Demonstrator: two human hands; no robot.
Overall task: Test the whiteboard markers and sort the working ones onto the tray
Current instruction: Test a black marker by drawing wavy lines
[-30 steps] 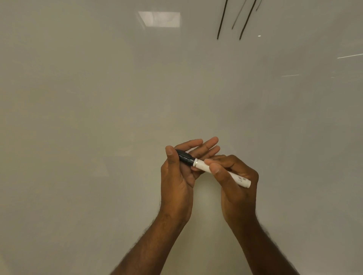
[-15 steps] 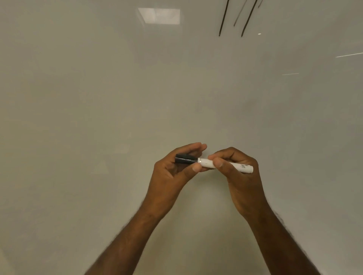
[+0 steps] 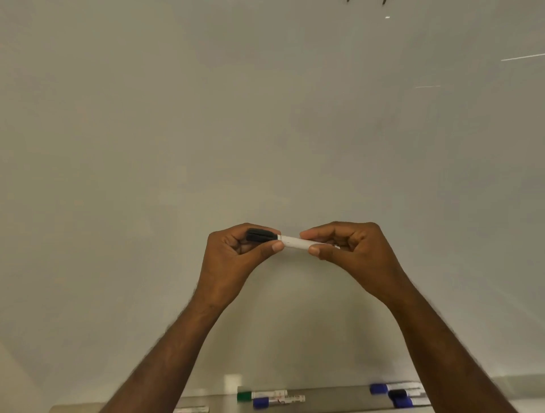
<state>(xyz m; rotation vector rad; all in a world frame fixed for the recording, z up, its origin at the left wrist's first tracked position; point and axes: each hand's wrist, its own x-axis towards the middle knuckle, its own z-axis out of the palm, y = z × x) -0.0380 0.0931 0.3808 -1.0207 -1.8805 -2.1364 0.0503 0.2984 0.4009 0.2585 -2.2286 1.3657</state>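
Note:
I hold a white marker with a black cap (image 3: 290, 240) level in front of the whiteboard (image 3: 265, 118). My left hand (image 3: 236, 259) grips the black cap end, thumb under it. My right hand (image 3: 354, 253) pinches the white barrel between thumb and fingers. The cap sits on the marker. Below, a grey tray (image 3: 333, 398) runs along the board's lower edge. On it lie a green-capped marker (image 3: 261, 395), a blue-capped marker (image 3: 278, 401) and, to the right, a cluster of blue and black capped markers (image 3: 401, 393).
Faint white streaks (image 3: 522, 57) cross the board at the upper right. Ends of dark strokes (image 3: 365, 1) show at the top edge. Another marker (image 3: 191, 409) lies at the tray's left, cut by the frame's bottom.
My left fingers have closed round the cap, which they were open beside a second ago. The view has tilted down, bringing the tray and its markers into sight.

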